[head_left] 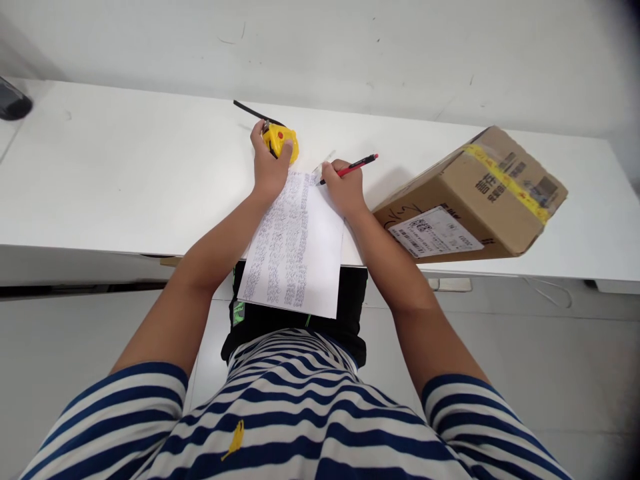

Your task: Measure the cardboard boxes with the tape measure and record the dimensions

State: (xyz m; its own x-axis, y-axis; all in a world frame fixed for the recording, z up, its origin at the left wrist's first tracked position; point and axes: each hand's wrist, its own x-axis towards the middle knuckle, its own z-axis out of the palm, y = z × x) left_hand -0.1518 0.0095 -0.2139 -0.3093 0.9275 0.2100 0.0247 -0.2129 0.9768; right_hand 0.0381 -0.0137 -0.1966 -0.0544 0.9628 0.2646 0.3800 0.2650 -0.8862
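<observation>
My left hand (268, 167) is closed around a yellow tape measure (281, 140) with a red button; a dark strap or blade sticks out from it to the upper left. My right hand (344, 188) grips a red pen (353, 167), its tip pointing left at the top edge of a sheet of paper (300, 247). The sheet is covered with columns of blue handwriting and lies between both hands, hanging over the front edge of the white table (125, 173). A small clear object lies just above the pen tip.
A brown cardboard box (475, 197) with yellow tape and a shipping label sits tilted on the table to the right of my right arm. A dark object (13, 103) lies at the far left. The white wall runs behind the table.
</observation>
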